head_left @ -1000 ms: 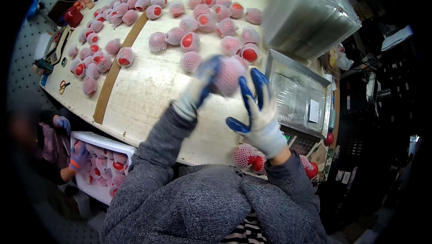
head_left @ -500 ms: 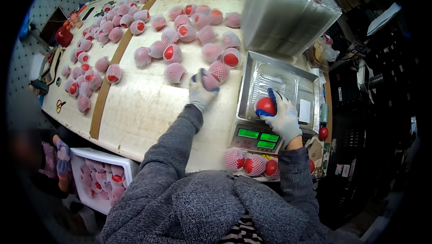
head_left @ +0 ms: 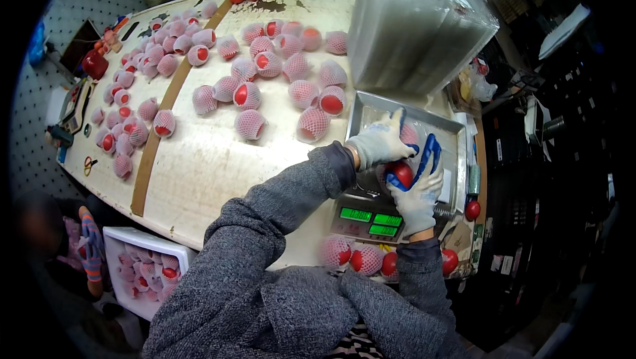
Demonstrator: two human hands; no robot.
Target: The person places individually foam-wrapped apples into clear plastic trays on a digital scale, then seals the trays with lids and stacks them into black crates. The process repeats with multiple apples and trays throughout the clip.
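My left hand [head_left: 383, 140], in a white glove with blue palm, is over the clear plastic tray on the scale. Its fingers are closed round a tomato in a pink foam net [head_left: 409, 135]. Beside it my right hand [head_left: 421, 190], gloved the same way, has its fingers spread, with the thumb against a red tomato [head_left: 400, 174] in the tray. The silver pan [head_left: 452, 127] surrounds the clear tray. Below it the scale's green displays [head_left: 371, 220] are lit.
Many netted tomatoes [head_left: 250, 124] lie across the table [head_left: 199, 160]. Tall stacked clear trays [head_left: 411, 34] stand behind the pan. More netted tomatoes [head_left: 366, 259] line the near edge. At lower left, another person's gloved hand [head_left: 91, 243] is by a white crate [head_left: 147, 234].
My left hand has carried a netted tomato from the table rightward into the tray. My right hand's fingers have spread away from the red tomato they held.
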